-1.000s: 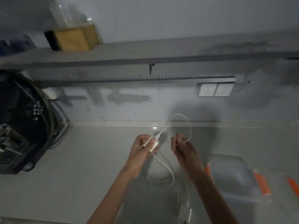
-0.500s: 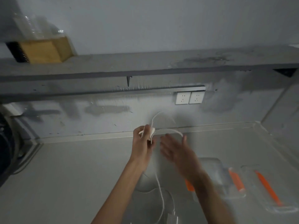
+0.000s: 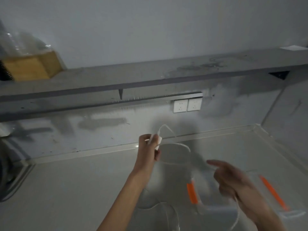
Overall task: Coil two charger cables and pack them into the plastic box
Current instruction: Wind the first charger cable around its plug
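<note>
My left hand [image 3: 148, 147] is raised over the counter and shut on the plug end and loops of a white charger cable [image 3: 180, 145]. One loop arcs from that hand to the right and down. My right hand [image 3: 233, 182] is lower right, blurred, forefinger pointing left, with the cable running down past its wrist. A clear plastic box [image 3: 206, 197] with an orange latch lies on the counter under the right hand. More white cable [image 3: 166, 209] trails across the counter near the bottom edge.
A clear lid [image 3: 283, 202] with an orange strip lies right of the box. Two white wall sockets [image 3: 187, 105] sit above the counter. A shelf carries a yellow-brown box [image 3: 31, 65] at the left. A dark appliance [image 3: 6, 172] stands at the left edge.
My right hand has swung down and to the right, drawing another loop of cable away from my left hand. The view has shifted left a little.
</note>
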Tool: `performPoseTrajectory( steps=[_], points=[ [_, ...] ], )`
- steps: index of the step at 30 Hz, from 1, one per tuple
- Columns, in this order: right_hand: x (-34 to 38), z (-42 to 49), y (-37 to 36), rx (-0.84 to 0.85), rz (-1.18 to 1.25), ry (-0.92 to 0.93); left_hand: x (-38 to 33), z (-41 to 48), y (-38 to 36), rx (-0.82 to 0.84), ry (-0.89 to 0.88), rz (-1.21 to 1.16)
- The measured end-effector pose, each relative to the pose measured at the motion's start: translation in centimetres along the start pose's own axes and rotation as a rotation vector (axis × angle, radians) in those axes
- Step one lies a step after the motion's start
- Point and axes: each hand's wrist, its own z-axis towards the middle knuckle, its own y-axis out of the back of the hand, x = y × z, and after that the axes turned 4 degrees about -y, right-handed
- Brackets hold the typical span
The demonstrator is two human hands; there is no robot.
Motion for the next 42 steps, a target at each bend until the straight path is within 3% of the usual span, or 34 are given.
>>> performPoseTrajectory(
  steps=[3,6,9,11,13,16,18,20,22,24,26,32,36,42],
  points=[
    [1.0,1.6,2.8,-0.317,-0.035,0.100,1.7,-1.2,-3.8,0.092,0.001,0.174],
    [1.1,3.4,6.2,-0.502,0.059,0.096,2.7,-2.4,-7.2,0.126,0.029,0.200],
    [-0.4,5.9,10.9,-0.657,-0.173,-0.021,3.1,-3.0,-9.6,0.155,0.051,0.215],
    [-1.6,7.4,13.7,-0.600,-0.390,-0.157,2.9,-3.6,-11.3,0.203,0.036,0.201],
    [-2.6,8.3,16.2,-0.426,-0.704,-0.249,2.3,-4.4,-13.4,0.262,0.029,0.163],
    [-1.7,8.3,18.5,-0.333,-0.986,-0.233,1.4,-5.4,-17.0,0.336,0.034,0.114],
    [-0.1,8.0,19.8,-0.432,-0.969,-0.041,1.0,-5.9,-19.4,0.364,0.034,0.085],
    [2.5,7.7,21.1,-0.492,-0.772,0.206,0.7,-6.2,-21.7,0.376,0.032,0.096],
    [5.5,7.0,22.0,-0.350,-0.455,0.361,0.6,-6.6,-23.7,0.400,0.026,0.107],
    [8.3,6.4,22.2,-0.129,-0.189,0.368,0.7,-7.2,-25.6,0.408,0.020,0.080],
    [10.1,6.8,21.5,0.039,-0.116,0.341,0.5,-7.8,-27.3,0.376,-0.004,0.051],
    [7.4,5.9,19.3,0.187,-0.293,0.379,-1.1,-7.4,-30.3,0.176,-0.105,-0.067],
    [4.9,3.0,19.1,0.307,-0.323,0.224,-2.0,-5.5,-30.1,-0.022,-0.195,0.033],
    [7.9,0.5,20.2,0.197,-0.732,0.449,-1.4,-3.5,-29.1,-0.152,-0.173,0.189]
  ],
)
